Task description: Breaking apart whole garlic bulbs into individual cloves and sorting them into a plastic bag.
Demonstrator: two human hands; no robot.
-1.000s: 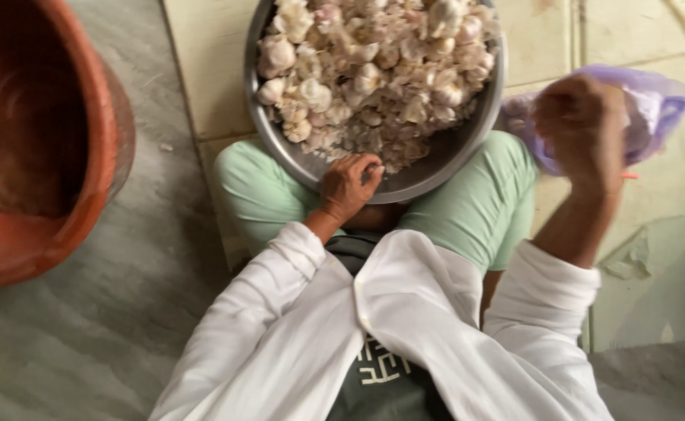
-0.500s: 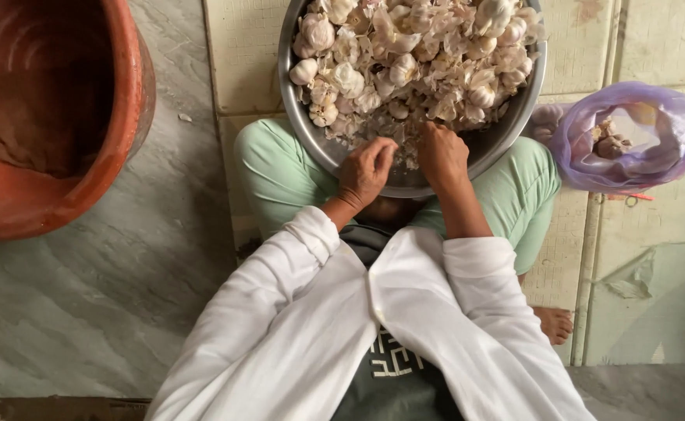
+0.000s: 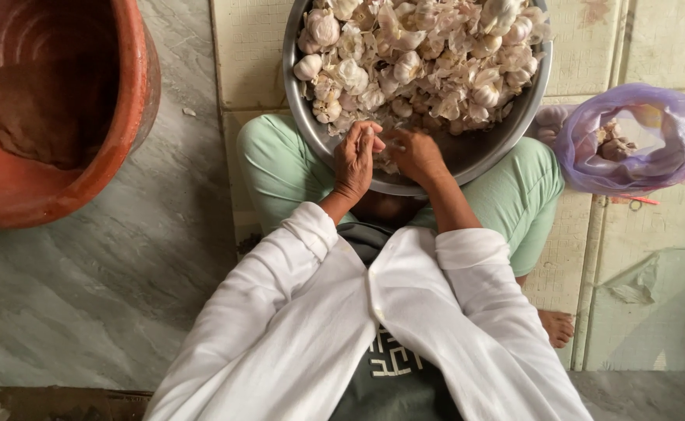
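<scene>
Grey stone floor and pale tiles surround a steel bowl (image 3: pixel 311 117) of garlic bulbs (image 3: pixel 420 62) resting on the person's lap. At the bowl's near rim, left hand (image 3: pixel 356 160) and right hand (image 3: pixel 414 154) pinch one small garlic piece (image 3: pixel 389 145); its axis is too small to tell.

A person in a white long-sleeved overshirt, cuffs pushed up behind the left hand (image 3: pixel 356 160) and right hand (image 3: pixel 417 154), over a dark grey top with white markings, pale green trousers, barefoot.
</scene>
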